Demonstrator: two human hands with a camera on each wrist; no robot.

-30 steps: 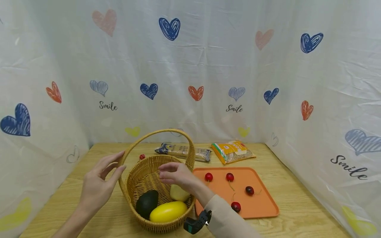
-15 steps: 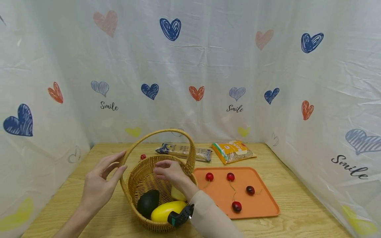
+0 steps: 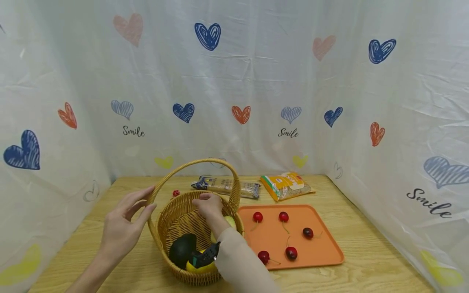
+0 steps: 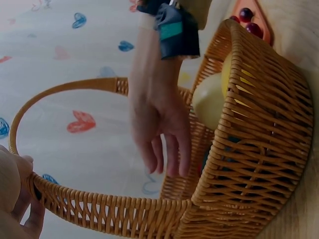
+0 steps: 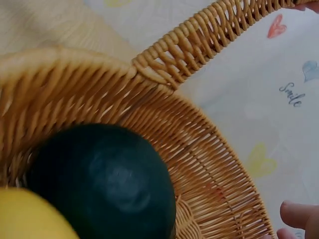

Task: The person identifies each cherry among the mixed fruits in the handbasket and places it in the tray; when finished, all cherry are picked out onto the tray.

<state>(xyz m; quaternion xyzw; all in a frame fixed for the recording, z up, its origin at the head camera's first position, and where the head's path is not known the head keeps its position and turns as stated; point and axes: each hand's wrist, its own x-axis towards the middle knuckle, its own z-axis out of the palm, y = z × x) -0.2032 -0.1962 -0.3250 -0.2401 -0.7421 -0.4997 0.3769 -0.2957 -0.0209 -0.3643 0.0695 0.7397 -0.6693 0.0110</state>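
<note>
My left hand (image 3: 121, 228) holds the left side of the wicker basket's handle (image 3: 210, 161) between thumb and fingers. My right hand (image 3: 210, 208) hovers over the far part of the basket (image 3: 198, 280). Its fingers hang down loosely in the left wrist view, with nothing seen in them. Inside the basket sit a dark green avocado (image 3: 182, 249), a yellow oval fruit (image 3: 197, 267) partly hidden by the black wrist camera, and a pale yellow-green round fruit (image 3: 231, 222) partly behind the right arm. In the right wrist view the avocado (image 5: 109, 184) fills much of the basket.
To the right, an orange tray (image 3: 318, 260) bears several cherries (image 3: 291, 253) with stems. Behind are a clear long packet (image 3: 223, 186) and an orange bag of grain (image 3: 287, 187). A small red ball-like thing (image 3: 176, 193) lies behind the basket. Curtains surround the table (image 3: 370, 252).
My right forearm has swung left over the basket, covering more of the yellow fruit and uncovering a cherry at the tray's near left corner. The left hand and basket have stayed in place.
</note>
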